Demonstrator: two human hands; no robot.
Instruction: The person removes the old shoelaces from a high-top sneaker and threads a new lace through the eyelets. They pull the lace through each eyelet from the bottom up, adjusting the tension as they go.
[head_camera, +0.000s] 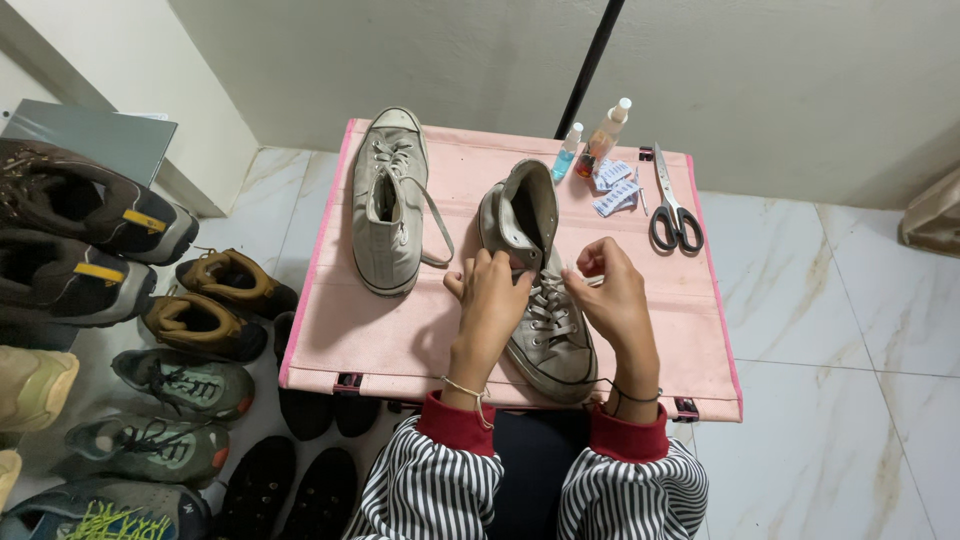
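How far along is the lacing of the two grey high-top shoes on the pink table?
The far shoe looks laced, its lace ends trailing loose and untied. In hand: the near shoe, with the left hand at its tongue and the right hand pinching a lace end. Its lower eyelets are crossed; the upper ones by the open collar look unlaced. The scissors and bottles lie untouched on the pink table.

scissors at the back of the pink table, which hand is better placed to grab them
Probably the right hand. The scissors lie on the right side of the pink table, just beyond that hand. The left hand is on the far side of the grey high-top sneaker and would have to cross it.
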